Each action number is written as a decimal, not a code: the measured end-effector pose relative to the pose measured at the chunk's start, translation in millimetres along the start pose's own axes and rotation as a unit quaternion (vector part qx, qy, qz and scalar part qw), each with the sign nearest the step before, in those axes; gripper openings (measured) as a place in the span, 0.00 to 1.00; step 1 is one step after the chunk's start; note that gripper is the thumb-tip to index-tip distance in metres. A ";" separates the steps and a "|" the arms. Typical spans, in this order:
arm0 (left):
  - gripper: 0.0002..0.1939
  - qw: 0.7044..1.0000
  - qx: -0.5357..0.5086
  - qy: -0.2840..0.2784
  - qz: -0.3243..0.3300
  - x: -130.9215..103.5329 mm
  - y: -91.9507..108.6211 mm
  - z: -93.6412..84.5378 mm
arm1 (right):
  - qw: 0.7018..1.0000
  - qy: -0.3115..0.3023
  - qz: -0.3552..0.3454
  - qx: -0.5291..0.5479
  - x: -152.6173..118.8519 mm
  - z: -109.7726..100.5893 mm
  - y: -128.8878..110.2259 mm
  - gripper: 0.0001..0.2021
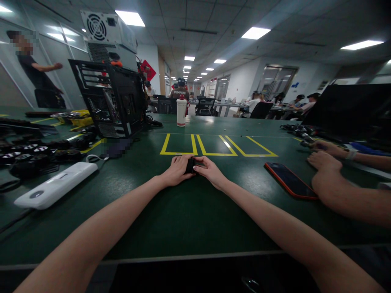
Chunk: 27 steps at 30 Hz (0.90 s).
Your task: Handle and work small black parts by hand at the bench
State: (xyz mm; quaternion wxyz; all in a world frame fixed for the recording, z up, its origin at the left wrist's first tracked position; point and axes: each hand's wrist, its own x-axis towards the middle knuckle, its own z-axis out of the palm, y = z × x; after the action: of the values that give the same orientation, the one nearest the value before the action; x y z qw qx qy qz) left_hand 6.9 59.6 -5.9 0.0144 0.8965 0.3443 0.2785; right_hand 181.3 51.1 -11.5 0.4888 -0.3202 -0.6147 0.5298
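Both my hands meet near the middle of the green table [189, 219], around a small black block-shaped object [190, 165]. My left hand [179, 171] wraps over its left side and hides much of it. From the right, the fingers of my right hand [210, 171] pinch its other side. What kind of object it is, I cannot make out. Just beyond my hands, yellow tape outlines [216, 154] form three boxes on the tabletop.
An open computer case [114, 97] with power supplies on top stands at left, near a white power strip [58, 185]. A white bottle [181, 112] stands farther back. To the right lie a red-edged phone [290, 180] and another person's hands [326, 162].
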 end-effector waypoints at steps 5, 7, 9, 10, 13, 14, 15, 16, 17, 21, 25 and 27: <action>0.30 1.000 -0.003 0.000 -0.003 0.2 0.5 -0.3 | 1.000 0.004 -0.015 -0.010 -1.4 1.8 -1.5 0.15; 0.30 1.000 -0.005 0.003 -0.005 0.3 0.8 0.0 | 1.000 0.017 0.004 -0.010 -0.9 2.6 -1.6 0.12; 0.30 1.000 -0.006 0.005 -0.004 0.3 1.0 0.2 | 1.000 0.023 0.021 -0.001 -0.1 2.8 -1.4 0.11; 0.30 1.000 -0.007 0.006 -0.003 0.2 1.1 0.3 | 0.999 0.023 0.026 0.005 0.4 2.7 -1.2 0.12; 0.30 1.000 -0.007 0.008 0.002 -0.1 1.1 0.2 | 0.999 0.017 0.035 0.017 1.6 1.7 -0.3 0.13; 0.30 1.000 -0.007 0.009 0.003 -0.2 1.1 0.1 | 0.999 0.012 0.036 0.016 1.7 1.3 -0.1 0.14; 0.30 1.000 -0.007 0.010 0.004 -0.3 1.2 -0.1 | 0.999 0.007 0.032 0.012 1.6 0.9 0.0 0.14; 0.30 1.000 -0.007 0.010 0.004 -0.3 1.2 -0.3 | 1.000 0.001 0.024 0.007 1.3 0.5 0.0 0.14; 0.30 1.000 -0.008 0.008 0.004 -0.4 1.3 -0.5 | 1.000 -0.005 0.012 0.002 0.7 0.4 -0.2 0.14; 0.29 1.000 -0.012 0.002 0.000 -0.3 1.2 -1.2 | 0.999 -0.016 -0.037 -0.025 -2.6 1.0 -2.3 0.17; 0.30 1.000 -0.009 0.001 -0.005 -0.3 2.0 -1.5 | 0.999 -0.001 -0.016 -0.050 -4.6 2.0 -3.8 0.12; 0.30 1.000 -0.003 0.003 -0.008 -0.7 3.4 -1.6 | 0.999 0.005 -0.003 -0.053 -5.1 2.1 -3.5 0.10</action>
State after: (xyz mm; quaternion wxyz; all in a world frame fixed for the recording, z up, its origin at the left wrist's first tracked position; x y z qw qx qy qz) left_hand 7.7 56.3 -4.1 0.0177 0.8929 0.3504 0.2822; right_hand 181.4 44.9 -9.4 0.4755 -0.3462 -0.6407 0.4934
